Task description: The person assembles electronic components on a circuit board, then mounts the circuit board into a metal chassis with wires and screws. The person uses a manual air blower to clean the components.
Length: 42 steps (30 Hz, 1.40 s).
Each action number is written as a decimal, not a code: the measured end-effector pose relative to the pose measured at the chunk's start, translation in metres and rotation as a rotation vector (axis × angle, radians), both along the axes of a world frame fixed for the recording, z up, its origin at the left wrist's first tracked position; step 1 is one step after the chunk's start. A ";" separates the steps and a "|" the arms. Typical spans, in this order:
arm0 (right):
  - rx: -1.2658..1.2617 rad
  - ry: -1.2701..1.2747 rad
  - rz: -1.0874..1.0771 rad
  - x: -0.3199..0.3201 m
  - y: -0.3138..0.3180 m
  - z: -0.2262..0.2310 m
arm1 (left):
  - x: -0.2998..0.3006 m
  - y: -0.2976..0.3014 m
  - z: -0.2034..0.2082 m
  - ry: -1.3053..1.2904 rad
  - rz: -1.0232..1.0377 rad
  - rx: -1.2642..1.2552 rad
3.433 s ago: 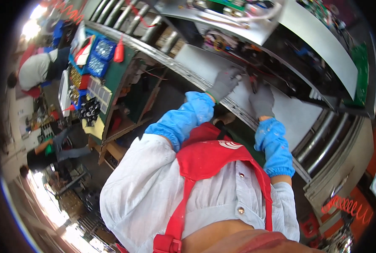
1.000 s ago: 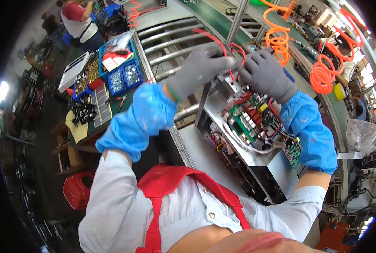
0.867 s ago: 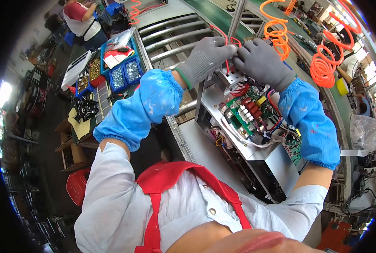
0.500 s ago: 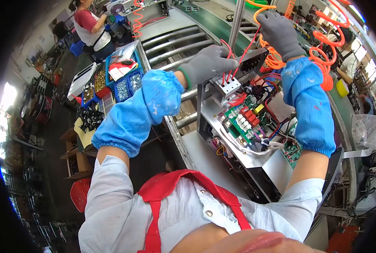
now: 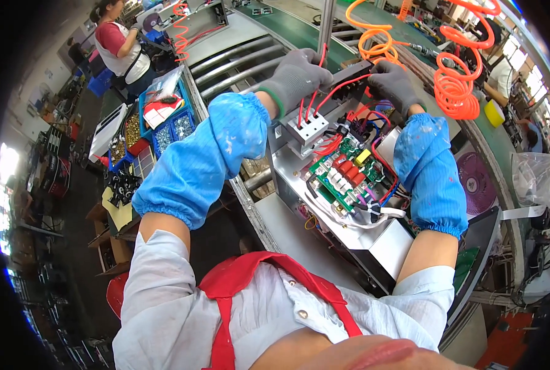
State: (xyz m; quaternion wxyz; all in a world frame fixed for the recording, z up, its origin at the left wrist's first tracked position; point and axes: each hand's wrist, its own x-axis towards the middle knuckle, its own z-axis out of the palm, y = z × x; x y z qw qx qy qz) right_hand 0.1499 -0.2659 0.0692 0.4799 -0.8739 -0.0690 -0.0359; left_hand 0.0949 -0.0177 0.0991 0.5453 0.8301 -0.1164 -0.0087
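Observation:
An opened electronic unit (image 5: 349,228) with a metal chassis and green circuit boards lies in front of me. Several red wires (image 5: 339,86) rise from a white terminal block (image 5: 309,131) near its far left corner. My gloved left hand (image 5: 298,77) is closed around the red wires just above the block; its fingertips are partly hidden. Across the black end panel (image 5: 352,73), my gloved right hand (image 5: 395,85) pinches the end of one red wire that bends rightward. Red, white and green components (image 5: 346,172) fill the board below the hands.
Metal rollers (image 5: 244,65) run beyond the unit. Blue bins of small fasteners (image 5: 181,126) stand at left. Orange coiled hoses (image 5: 456,92) hang at right, near a purple fan (image 5: 477,184). A person in a red and white top (image 5: 118,49) stands far left.
My right hand has come down from high above the panel to its edge, bringing the red wire down and rightward. My left hand stays by the wires. The view has shifted slightly.

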 end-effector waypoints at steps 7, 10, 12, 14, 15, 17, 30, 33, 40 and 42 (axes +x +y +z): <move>-0.068 -0.089 -0.131 -0.002 0.020 -0.009 | 0.002 0.001 -0.003 -0.003 0.009 -0.120; -0.004 -0.196 -0.192 -0.005 0.025 -0.019 | 0.000 0.000 -0.004 -0.051 -0.074 -0.230; 0.321 -0.002 -0.084 -0.003 0.027 -0.021 | 0.006 0.002 -0.011 -0.142 -0.133 -0.343; 0.180 -0.008 -0.097 0.007 0.009 -0.020 | 0.001 -0.005 -0.007 -0.085 -0.167 -0.368; -0.148 -0.215 -0.179 0.006 0.008 -0.008 | 0.000 -0.003 -0.009 -0.081 -0.210 -0.426; -0.469 -0.419 -0.245 -0.003 0.016 0.022 | -0.004 0.003 -0.008 -0.111 -0.271 -0.464; -0.376 -0.640 0.021 -0.058 0.033 0.075 | -0.014 0.000 -0.002 -0.144 -0.462 -0.440; -0.444 -0.772 -0.013 -0.055 0.030 0.071 | -0.014 -0.001 -0.004 -0.137 -0.453 -0.391; -0.489 -0.666 0.010 -0.039 0.015 0.062 | -0.015 -0.003 -0.004 -0.136 -0.448 -0.308; -0.492 -0.599 -0.006 -0.034 0.014 0.058 | -0.013 -0.002 -0.006 -0.138 -0.498 -0.341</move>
